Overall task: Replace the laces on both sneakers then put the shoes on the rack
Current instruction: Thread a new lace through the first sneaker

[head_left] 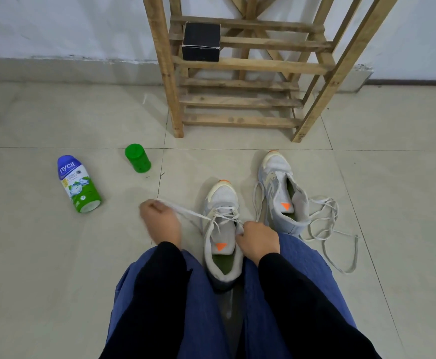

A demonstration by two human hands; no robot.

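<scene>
A grey-white sneaker [222,200] with an orange tongue mark stands on the floor between my knees. My left hand [159,218] grips a white lace [185,210] and holds it taut out to the left of the shoe. My right hand [257,240] grips the shoe's right eyelet edge beside the tongue. The second sneaker [280,189] stands to the right, with a loose white lace [323,224] trailing over the tiles beside it. The wooden rack [240,66] stands against the wall ahead.
A black box [201,41] sits on a rack shelf. A green and blue powder bottle [78,183] lies on the floor at left, its green cap [137,158] nearby. My blue-clad knees fill the lower view.
</scene>
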